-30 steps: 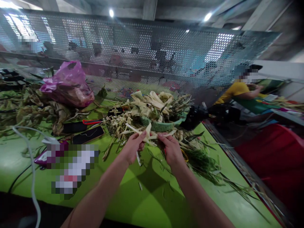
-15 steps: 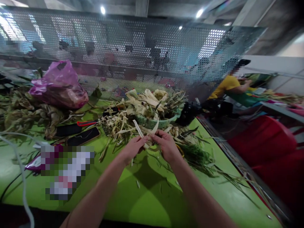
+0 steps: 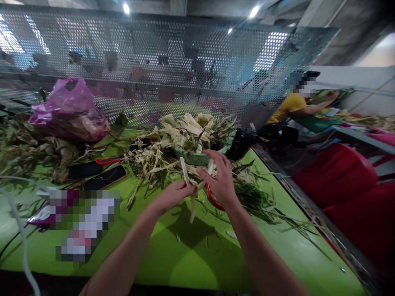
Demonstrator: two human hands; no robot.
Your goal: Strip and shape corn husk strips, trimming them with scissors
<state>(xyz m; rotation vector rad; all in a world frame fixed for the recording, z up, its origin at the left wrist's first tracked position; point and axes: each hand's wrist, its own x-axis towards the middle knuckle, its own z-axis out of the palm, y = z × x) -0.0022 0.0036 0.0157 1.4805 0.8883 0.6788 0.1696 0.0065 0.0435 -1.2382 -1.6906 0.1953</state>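
My left hand (image 3: 174,194) is closed on a pale strip of husk (image 3: 185,172) that sticks up from its fingers and hangs below them. My right hand (image 3: 219,179) pinches the same strip from the right, with its other fingers spread; a red loop, perhaps a scissor handle (image 3: 211,196), shows under its palm. Both hands hover above the green table (image 3: 185,255), just in front of a heap of husks and leaves (image 3: 182,144) piled around a green basket (image 3: 197,158).
A pink plastic bag (image 3: 69,111), dried leaves (image 3: 24,152), two dark phones (image 3: 105,176) and a red-handled tool (image 3: 109,160) lie at the left. A perforated metal screen (image 3: 173,65) backs the table. Another person in yellow (image 3: 288,109) works at the right, beyond red bins (image 3: 339,181).
My hands rose slightly and came together. The right hand's fingers opened out while pinching, and the husk strip now stands upright between the hands. The view shifted a little left.
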